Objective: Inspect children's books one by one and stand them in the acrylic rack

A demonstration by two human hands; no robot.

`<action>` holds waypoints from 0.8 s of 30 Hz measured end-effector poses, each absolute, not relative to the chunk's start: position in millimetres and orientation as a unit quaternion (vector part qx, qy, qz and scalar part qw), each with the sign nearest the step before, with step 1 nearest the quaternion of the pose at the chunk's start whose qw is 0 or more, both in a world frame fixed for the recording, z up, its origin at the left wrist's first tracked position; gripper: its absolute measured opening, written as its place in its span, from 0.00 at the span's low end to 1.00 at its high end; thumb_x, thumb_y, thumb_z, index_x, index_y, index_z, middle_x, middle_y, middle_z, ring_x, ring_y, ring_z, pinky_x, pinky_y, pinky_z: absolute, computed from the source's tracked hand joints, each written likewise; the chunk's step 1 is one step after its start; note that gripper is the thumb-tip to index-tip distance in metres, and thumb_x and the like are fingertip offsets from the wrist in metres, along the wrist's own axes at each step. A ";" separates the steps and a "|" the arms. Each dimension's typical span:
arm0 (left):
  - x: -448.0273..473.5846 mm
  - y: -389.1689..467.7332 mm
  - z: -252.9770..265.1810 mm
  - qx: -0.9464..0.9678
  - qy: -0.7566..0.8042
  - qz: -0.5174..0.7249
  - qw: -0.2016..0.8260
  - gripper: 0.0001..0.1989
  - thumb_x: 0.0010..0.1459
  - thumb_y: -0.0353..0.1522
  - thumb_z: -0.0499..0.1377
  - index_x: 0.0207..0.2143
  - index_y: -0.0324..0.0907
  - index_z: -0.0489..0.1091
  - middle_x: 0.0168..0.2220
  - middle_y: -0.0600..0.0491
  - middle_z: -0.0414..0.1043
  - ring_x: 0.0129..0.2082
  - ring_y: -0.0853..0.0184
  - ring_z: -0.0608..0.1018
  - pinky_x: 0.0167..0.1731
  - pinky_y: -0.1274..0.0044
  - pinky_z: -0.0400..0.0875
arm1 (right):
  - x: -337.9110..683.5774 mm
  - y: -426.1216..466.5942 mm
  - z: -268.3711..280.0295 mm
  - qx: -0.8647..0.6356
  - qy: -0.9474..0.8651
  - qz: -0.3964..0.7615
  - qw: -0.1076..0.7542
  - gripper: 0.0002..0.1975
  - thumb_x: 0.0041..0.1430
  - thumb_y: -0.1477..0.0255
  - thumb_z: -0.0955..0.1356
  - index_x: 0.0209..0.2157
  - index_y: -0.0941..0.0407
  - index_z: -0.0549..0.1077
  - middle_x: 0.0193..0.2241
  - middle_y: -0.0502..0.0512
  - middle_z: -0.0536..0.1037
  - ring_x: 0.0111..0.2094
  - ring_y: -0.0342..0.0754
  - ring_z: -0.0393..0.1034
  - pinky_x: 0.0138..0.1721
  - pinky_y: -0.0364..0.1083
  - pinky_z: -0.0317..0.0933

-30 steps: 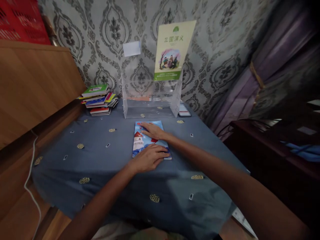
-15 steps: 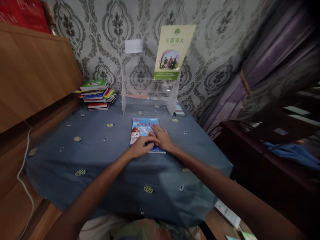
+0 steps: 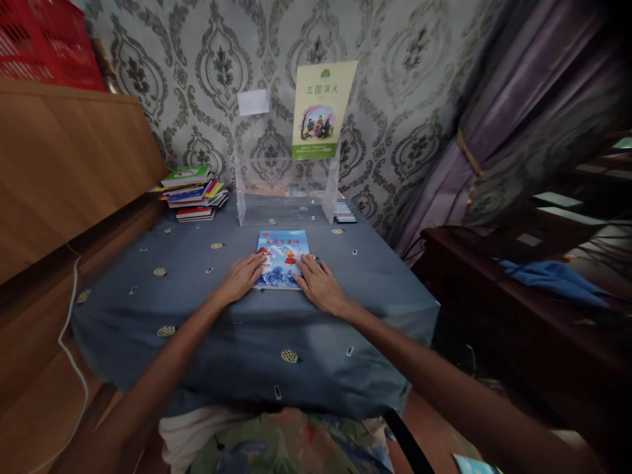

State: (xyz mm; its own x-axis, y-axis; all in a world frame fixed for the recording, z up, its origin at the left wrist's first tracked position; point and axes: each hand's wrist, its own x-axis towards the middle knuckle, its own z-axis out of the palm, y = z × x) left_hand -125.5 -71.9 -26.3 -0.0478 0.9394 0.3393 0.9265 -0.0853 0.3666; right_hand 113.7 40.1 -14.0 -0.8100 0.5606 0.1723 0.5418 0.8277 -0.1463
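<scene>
A thin book (image 3: pixel 282 260) with a blue illustrated cover and red Chinese characters lies closed and flat on the cloth-covered table. My left hand (image 3: pixel 241 276) rests at its left edge, fingers stretched out and fingertips on the cover. On the opposite side, my right hand (image 3: pixel 320 282) lies flat with its fingers spread over the book's right edge. Behind the book stands a clear acrylic stand (image 3: pixel 286 181). A pale yellow-green book (image 3: pixel 323 110) with a picture of several figures is propped at the stand's upper right.
A stack of books (image 3: pixel 192 191) sits at the table's back left, beside a wooden cabinet (image 3: pixel 74 171) bearing a red basket (image 3: pixel 47 49). A small white card (image 3: pixel 253 103) is at the stand's upper left. Right of the table is dark furniture with a blue cloth (image 3: pixel 553 280).
My hands have moved apart: the left slid from the cover's middle to its left edge, the right to its right edge. More of the cover shows. The view has shifted slightly.
</scene>
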 end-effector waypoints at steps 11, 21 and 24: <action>-123.1 -70.4 -25.6 0.690 0.680 0.248 -0.014 0.21 0.69 0.35 0.47 0.61 0.41 0.67 0.64 0.46 0.65 0.65 0.60 0.67 0.64 0.62 0.60 | 115.5 41.0 -14.6 -0.272 -0.948 0.074 0.149 0.26 0.72 0.61 0.56 0.65 0.57 0.62 0.68 0.64 0.59 0.70 0.57 0.49 0.67 0.61 0.48; -122.1 -71.1 -26.5 0.687 0.680 0.255 -0.021 0.21 0.69 0.35 0.49 0.60 0.42 0.68 0.64 0.46 0.66 0.64 0.59 0.68 0.64 0.62 0.61 | 117.0 42.0 -13.6 -0.273 -0.948 0.073 0.148 0.25 0.72 0.61 0.57 0.64 0.55 0.64 0.67 0.63 0.61 0.69 0.56 0.51 0.66 0.61 0.49; -123.2 -70.6 -27.4 0.688 0.678 0.257 -0.021 0.21 0.68 0.35 0.49 0.60 0.41 0.68 0.63 0.46 0.67 0.64 0.58 0.68 0.63 0.61 0.62 | 117.8 40.5 -10.2 -0.277 -0.947 0.081 0.143 0.25 0.71 0.61 0.58 0.64 0.56 0.64 0.67 0.64 0.61 0.69 0.56 0.52 0.66 0.61 0.48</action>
